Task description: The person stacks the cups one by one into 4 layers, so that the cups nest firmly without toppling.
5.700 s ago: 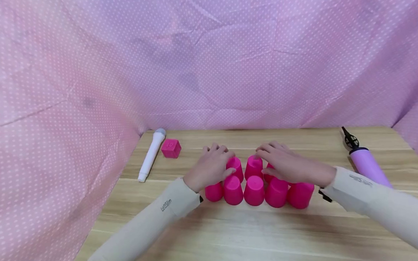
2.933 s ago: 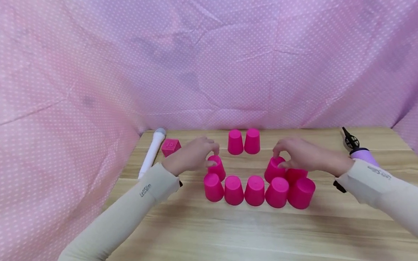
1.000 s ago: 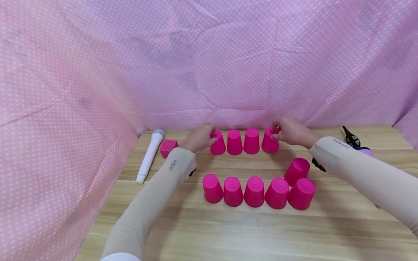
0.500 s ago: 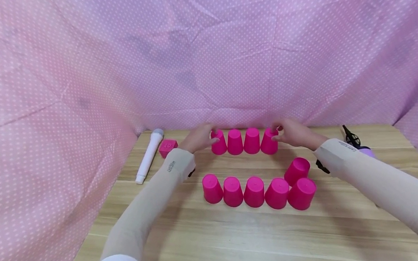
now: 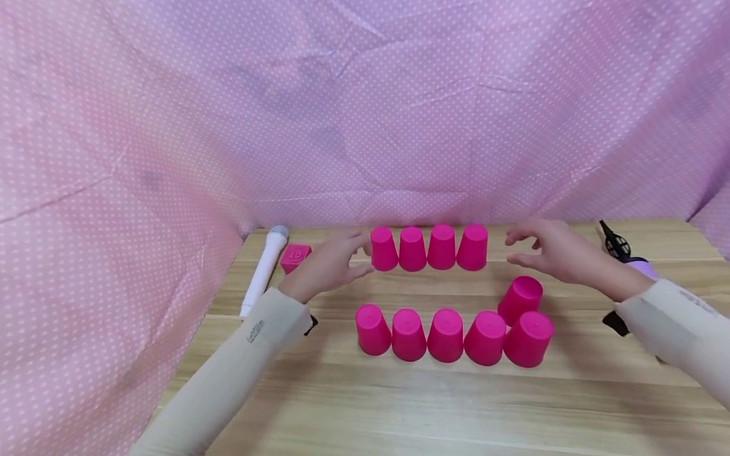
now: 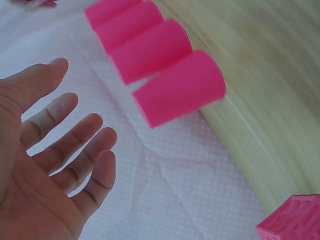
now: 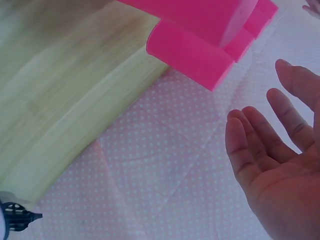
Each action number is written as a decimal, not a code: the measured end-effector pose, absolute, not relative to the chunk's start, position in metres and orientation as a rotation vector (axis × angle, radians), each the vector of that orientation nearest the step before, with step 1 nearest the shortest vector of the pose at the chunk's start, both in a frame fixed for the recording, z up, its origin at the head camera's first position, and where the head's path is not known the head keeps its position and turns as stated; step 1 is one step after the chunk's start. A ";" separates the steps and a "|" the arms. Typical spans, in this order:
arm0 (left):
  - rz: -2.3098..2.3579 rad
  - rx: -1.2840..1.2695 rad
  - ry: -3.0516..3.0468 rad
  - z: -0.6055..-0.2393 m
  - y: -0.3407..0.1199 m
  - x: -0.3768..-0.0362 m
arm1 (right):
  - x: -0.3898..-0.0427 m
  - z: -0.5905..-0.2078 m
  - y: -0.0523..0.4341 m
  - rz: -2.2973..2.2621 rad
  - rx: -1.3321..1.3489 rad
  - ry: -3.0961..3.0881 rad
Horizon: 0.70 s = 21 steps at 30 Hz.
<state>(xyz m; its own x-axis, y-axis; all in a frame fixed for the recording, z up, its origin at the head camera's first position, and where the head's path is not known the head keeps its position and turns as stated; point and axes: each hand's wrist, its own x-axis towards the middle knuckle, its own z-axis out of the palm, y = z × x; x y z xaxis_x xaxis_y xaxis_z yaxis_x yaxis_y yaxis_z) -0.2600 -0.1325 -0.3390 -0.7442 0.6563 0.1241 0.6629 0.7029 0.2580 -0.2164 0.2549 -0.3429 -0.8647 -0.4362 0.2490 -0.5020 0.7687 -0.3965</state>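
Pink cups (image 5: pixel 429 248) released, hands (image 5: pixel 330 265) off.

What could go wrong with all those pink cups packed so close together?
The back row of four cups stands side by side, so a nudge from the left hand or right hand, both open beside it, might topple several. In the front row, the odd cup sits tight behind the end cup; lifting one could drag the other.

pink cups (image 5: pixel 445 335): 10 | pink cube (image 5: pixel 295 258): 1 | white microphone (image 5: pixel 262 272): 1 | purple pump (image 5: pixel 628 259): 1 | hands (image 5: pixel 328 266): 2
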 end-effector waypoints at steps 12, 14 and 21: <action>-0.456 -1.314 -2.844 -0.352 -0.151 -0.199 | -0.176 -0.366 0.271 0.625 0.923 -2.676; -0.478 -1.326 -2.854 -0.358 -0.153 -0.194 | -0.174 -0.370 0.271 0.645 0.919 -2.683; -0.520 -1.327 -2.877 -0.369 -0.155 -0.187 | -0.171 -0.379 0.273 0.678 0.916 -2.708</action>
